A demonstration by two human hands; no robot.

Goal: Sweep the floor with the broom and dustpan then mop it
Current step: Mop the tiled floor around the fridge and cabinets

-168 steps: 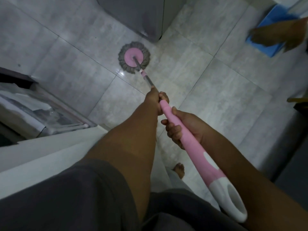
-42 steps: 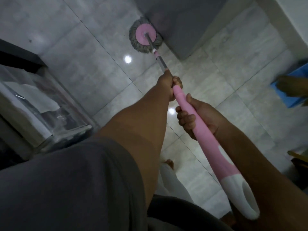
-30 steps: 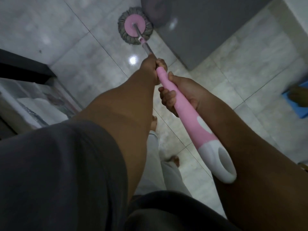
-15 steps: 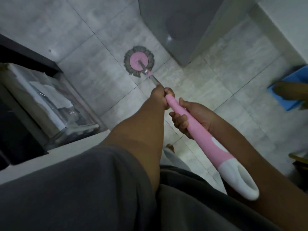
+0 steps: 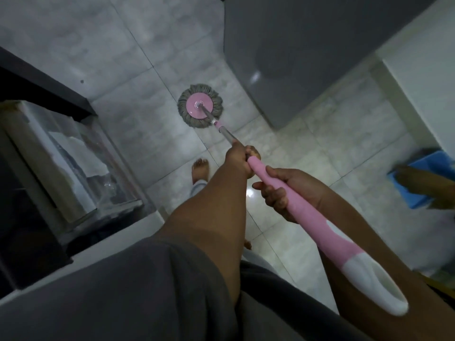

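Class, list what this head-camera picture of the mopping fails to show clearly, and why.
Head view only:
- blue thing, right edge: blurred, cut off by the frame.
- Grip of the left hand on the mop handle: fingers mostly behind the hand.
- clear box contents: dim, glare.

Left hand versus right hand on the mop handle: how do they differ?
The left hand grips where the pink grip meets the metal shaft, nearer the mop head; the right hand grips the pink grip farther up, nearer the white loop end. The left hand shows mostly its back; the right hand shows its curled fingers and thumb. Both wrap the same handle.
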